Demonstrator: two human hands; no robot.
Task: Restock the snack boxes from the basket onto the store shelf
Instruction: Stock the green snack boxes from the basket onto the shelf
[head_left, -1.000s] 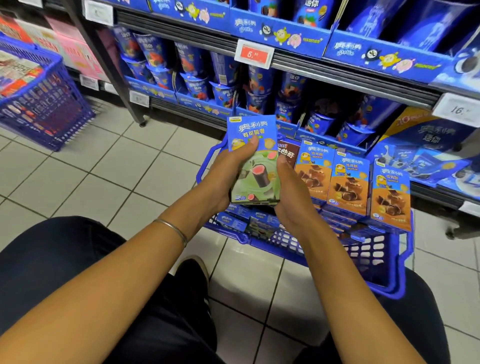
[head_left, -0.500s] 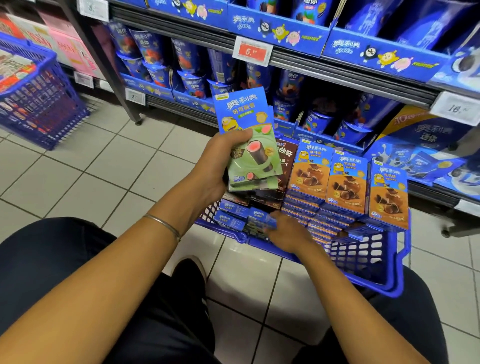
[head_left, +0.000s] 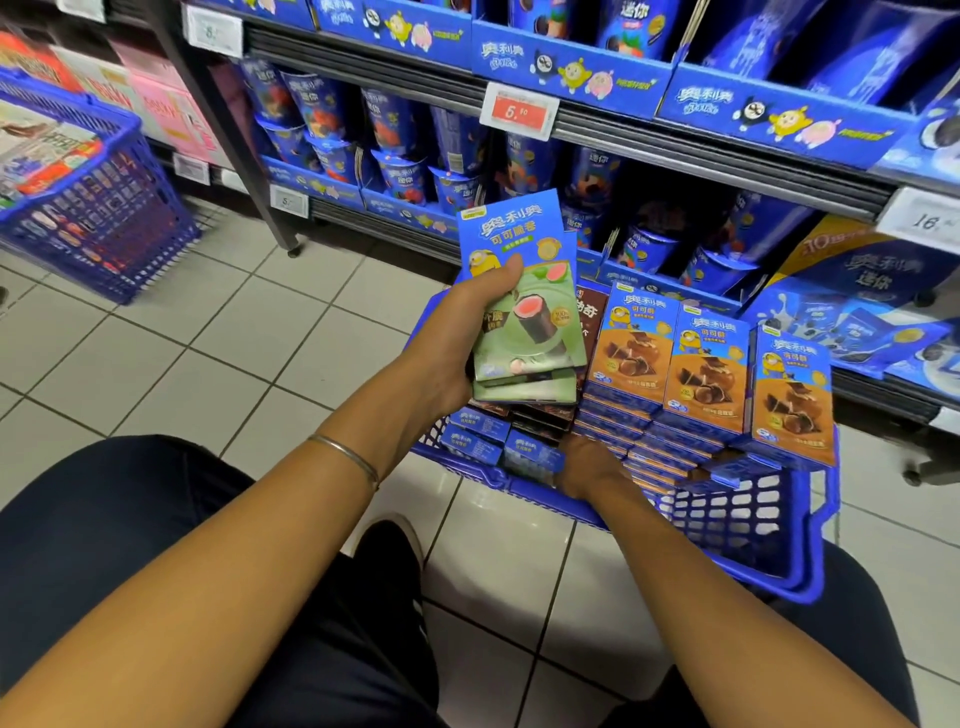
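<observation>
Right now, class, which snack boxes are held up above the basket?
The green-fronted boxes, stacked in the left hand. The orange-fronted boxes stand upright in the blue basket, unheld.

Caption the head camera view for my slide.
Restocking: the left hand holds green snack boxes over the blue basket while the right hand reaches inside.
</observation>
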